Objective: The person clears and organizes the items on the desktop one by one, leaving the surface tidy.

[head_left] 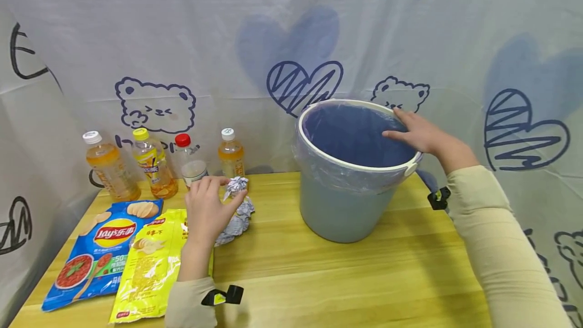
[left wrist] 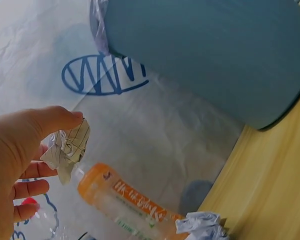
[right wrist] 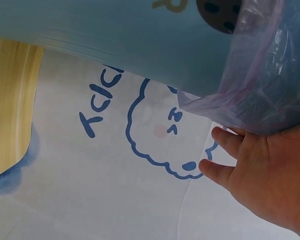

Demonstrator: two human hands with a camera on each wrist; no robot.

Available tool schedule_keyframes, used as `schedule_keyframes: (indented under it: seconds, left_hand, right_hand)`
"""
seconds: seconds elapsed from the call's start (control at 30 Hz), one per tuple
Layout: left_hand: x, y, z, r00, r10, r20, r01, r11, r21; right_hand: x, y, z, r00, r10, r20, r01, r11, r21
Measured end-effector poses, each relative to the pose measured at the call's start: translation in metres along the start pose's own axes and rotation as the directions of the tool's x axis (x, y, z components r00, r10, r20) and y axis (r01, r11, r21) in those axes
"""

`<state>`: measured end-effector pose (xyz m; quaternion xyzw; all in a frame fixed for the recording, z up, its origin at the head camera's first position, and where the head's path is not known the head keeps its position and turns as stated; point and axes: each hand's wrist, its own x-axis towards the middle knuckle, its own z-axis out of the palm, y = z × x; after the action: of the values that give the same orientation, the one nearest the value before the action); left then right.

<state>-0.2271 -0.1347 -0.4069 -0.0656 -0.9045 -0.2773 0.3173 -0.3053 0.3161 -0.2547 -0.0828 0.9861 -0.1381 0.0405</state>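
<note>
My left hand (head_left: 210,206) pinches a crumpled paper ball (head_left: 237,185) between thumb and fingers. The left wrist view shows this paper ball (left wrist: 70,145) raised in front of a bottle. More crumpled paper (head_left: 238,221) lies on the table below that hand. A grey-blue trash can (head_left: 341,211), lined with a clear plastic bag (head_left: 314,158), stands to the right. My right hand (head_left: 421,133) holds its white rim on the right side, thumb inside and other fingers outside. In the right wrist view, the bag (right wrist: 260,75) hangs over the rim beside the fingers.
Several drink bottles, among them a red-capped one (head_left: 191,161) and a yellow-capped one (head_left: 156,163), stand along the back left. A blue chip bag (head_left: 105,252) and a yellow chip bag (head_left: 152,267) lie on the wooden table (head_left: 346,287). A printed curtain (head_left: 218,39) hangs behind.
</note>
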Motion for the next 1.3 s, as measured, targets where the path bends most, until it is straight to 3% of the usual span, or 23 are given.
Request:
schedule_keyframes:
  seconds: [0.47,0.77,1.3]
  left_hand:
    - [0.000,0.022,0.005,0.994,0.102,-0.025,-0.102,0.995,0.011]
    - [0.003,0.030,0.001,0.990,0.134,-0.049,-0.133,0.991,0.023]
    - [0.036,0.054,-0.015,0.967,0.239,-0.092,-0.236,0.971,0.048]
  right_hand:
    - [0.000,0.002,0.000,1.000,0.011,-0.017,-0.012,0.999,-0.051]
    - [0.002,0.001,0.000,0.999,0.002,-0.038,-0.007,0.993,-0.122]
    - [0.003,0.002,0.001,1.000,0.009,-0.027,-0.012,0.995,-0.101]
